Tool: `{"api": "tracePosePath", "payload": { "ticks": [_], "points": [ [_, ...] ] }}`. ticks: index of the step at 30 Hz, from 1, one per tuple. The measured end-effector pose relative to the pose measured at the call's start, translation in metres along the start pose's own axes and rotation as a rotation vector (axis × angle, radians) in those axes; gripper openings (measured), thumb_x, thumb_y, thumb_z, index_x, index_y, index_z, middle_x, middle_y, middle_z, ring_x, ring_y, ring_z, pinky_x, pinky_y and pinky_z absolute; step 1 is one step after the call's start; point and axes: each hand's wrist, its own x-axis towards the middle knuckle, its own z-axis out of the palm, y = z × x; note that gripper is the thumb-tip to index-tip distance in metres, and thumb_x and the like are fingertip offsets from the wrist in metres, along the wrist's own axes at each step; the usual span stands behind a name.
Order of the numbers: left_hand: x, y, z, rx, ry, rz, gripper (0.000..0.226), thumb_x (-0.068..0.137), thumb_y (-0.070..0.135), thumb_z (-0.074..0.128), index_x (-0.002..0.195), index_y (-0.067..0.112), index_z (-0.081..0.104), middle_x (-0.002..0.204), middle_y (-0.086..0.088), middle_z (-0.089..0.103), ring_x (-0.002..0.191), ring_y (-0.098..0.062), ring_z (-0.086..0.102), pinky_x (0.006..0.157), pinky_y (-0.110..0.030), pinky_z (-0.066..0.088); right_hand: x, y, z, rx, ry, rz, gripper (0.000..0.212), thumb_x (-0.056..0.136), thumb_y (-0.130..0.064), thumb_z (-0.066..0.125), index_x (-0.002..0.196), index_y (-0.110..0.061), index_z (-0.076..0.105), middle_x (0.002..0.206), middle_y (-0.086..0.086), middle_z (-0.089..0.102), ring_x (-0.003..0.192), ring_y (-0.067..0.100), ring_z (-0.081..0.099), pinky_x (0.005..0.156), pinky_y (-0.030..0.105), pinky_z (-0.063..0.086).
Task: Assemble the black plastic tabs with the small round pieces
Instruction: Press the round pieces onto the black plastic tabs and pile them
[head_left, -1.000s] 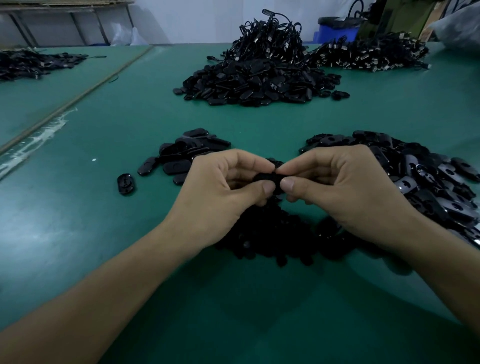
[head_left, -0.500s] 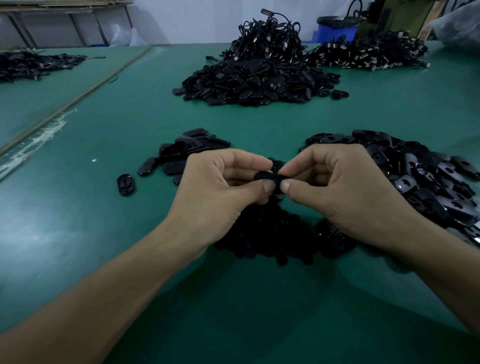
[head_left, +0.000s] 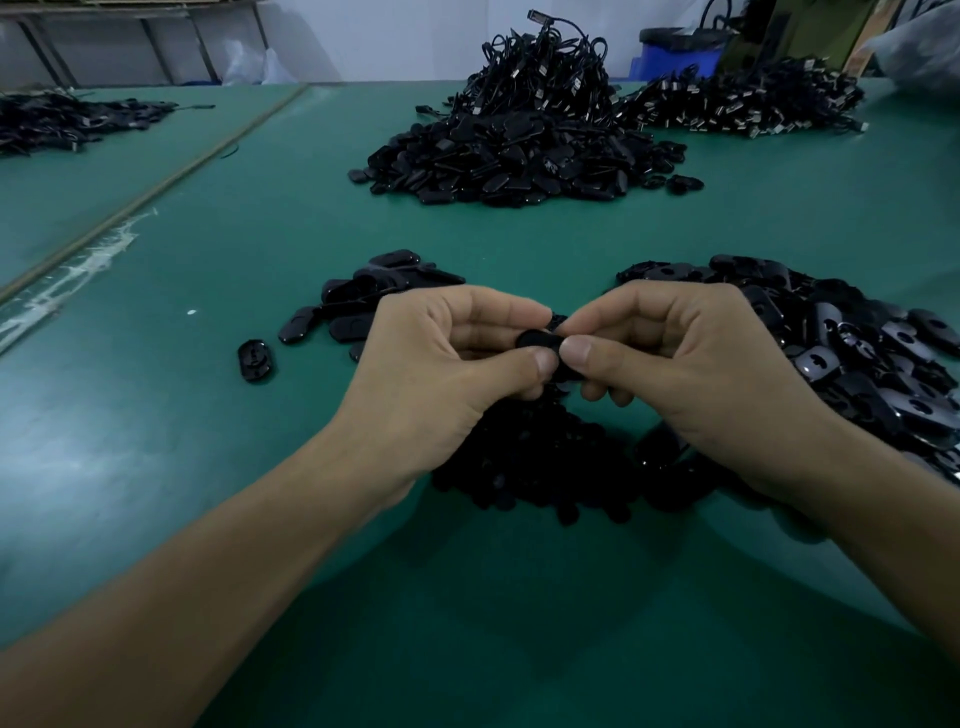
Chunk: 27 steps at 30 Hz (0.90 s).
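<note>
The green table (head_left: 156, 467) stretched wide, and it was loaded. A pile of tabs (head_left: 857, 353) sprawled at the near right. A smaller pile (head_left: 374, 291) sat left of centre, with one lone tab (head_left: 254, 359) just off its left edge. A dark heap of small pieces (head_left: 545, 467) lay nearest. Farther back rose a big heap (head_left: 519, 161), cables (head_left: 743, 104) beside it on the right. A white smear (head_left: 78, 270) ran along the left seam.

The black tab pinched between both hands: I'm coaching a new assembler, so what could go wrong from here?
1. The black tab is held only by the fingertips of the left hand and right hand; it may slip into the dark pile below and be hard to find.
2. The tab pile lies close beside the right hand and might get scattered.
</note>
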Motion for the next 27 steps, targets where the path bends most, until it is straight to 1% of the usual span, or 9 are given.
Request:
{"api": "tracePosePath", "payload": {
  "ticks": [5,8,9,11,13,16,20,24,27],
  "points": [
    [0.001,0.000,-0.001,-0.020,0.025,0.007,0.024,0.078,-0.008,0.076,0.088,0.014,0.074,0.070,-0.001,0.075,0.059,-0.011,0.069,0.063,-0.020,0.058,0.000,0.001,-0.001,0.026,0.000,0.012,0.011,0.084,-0.009,0.073,0.091,-0.017,0.073,0.067,-0.003,0.073,0.061,0.003,0.066,0.057,0.014,0.049],
    [0.001,-0.001,-0.001,-0.029,0.035,0.007,0.024,0.078,-0.007,0.077,0.087,0.014,0.074,0.071,-0.003,0.076,0.059,-0.013,0.069,0.064,-0.021,0.059,-0.001,0.001,-0.001,0.004,0.007,-0.010,0.013,0.083,-0.008,0.075,0.093,-0.017,0.073,0.072,-0.003,0.074,0.065,0.006,0.069,0.061,0.014,0.051],
    [0.001,-0.002,0.000,-0.032,0.041,0.010,0.024,0.077,-0.007,0.077,0.086,0.014,0.074,0.071,-0.003,0.075,0.059,-0.013,0.069,0.064,-0.021,0.059,-0.002,0.001,-0.001,-0.022,0.014,-0.023,0.015,0.083,-0.009,0.076,0.093,-0.019,0.073,0.075,-0.002,0.075,0.067,0.010,0.071,0.064,0.018,0.054],
    [0.001,-0.002,0.000,-0.043,0.055,0.014,0.024,0.076,-0.008,0.078,0.084,0.014,0.074,0.070,-0.004,0.075,0.058,-0.013,0.069,0.062,-0.021,0.059,-0.003,0.002,0.002,-0.124,0.061,-0.069,0.018,0.082,-0.012,0.079,0.094,-0.026,0.074,0.080,-0.001,0.075,0.075,0.015,0.072,0.074,0.031,0.060],
    [0.001,-0.002,0.001,-0.068,0.064,0.010,0.023,0.076,-0.009,0.078,0.083,0.013,0.073,0.070,-0.004,0.075,0.059,-0.014,0.070,0.062,-0.021,0.058,-0.004,0.002,0.004,-0.252,0.127,-0.139,0.017,0.083,-0.017,0.079,0.095,-0.030,0.075,0.083,-0.006,0.074,0.080,0.010,0.071,0.077,0.036,0.060],
    [0.001,-0.002,0.003,-0.132,0.057,-0.003,0.022,0.076,-0.011,0.076,0.083,0.009,0.072,0.071,-0.006,0.075,0.063,-0.014,0.072,0.063,-0.022,0.059,-0.006,0.000,0.005,-0.434,0.196,-0.277,0.016,0.084,-0.020,0.079,0.095,-0.031,0.075,0.088,-0.013,0.072,0.085,0.007,0.068,0.072,0.026,0.055],
    [0.000,-0.003,0.007,-0.214,0.068,-0.021,0.021,0.078,-0.013,0.072,0.082,0.007,0.072,0.072,-0.007,0.075,0.064,-0.014,0.072,0.064,-0.022,0.059,-0.005,0.001,0.006,-0.586,0.245,-0.369,0.012,0.085,-0.018,0.079,0.094,-0.024,0.077,0.092,-0.008,0.066,0.086,0.000,0.059,0.075,0.008,0.039],
    [0.000,-0.005,0.008,-0.239,0.093,-0.012,0.019,0.079,-0.010,0.073,0.081,0.009,0.076,0.073,-0.008,0.075,0.068,-0.015,0.073,0.067,-0.022,0.059,-0.005,0.000,0.009,-0.561,0.248,-0.361,0.012,0.086,-0.016,0.076,0.091,-0.026,0.074,0.085,-0.014,0.066,0.079,0.001,0.062,0.072,0.006,0.040],
    [0.001,-0.006,0.007,-0.241,0.132,-0.001,0.019,0.079,-0.009,0.074,0.081,0.009,0.077,0.074,-0.010,0.076,0.071,-0.019,0.074,0.068,-0.023,0.059,-0.004,-0.001,0.008,-0.378,0.245,-0.276,0.014,0.087,-0.016,0.075,0.084,-0.030,0.070,0.074,-0.014,0.069,0.074,0.002,0.066,0.067,0.010,0.047]
  ]
}}
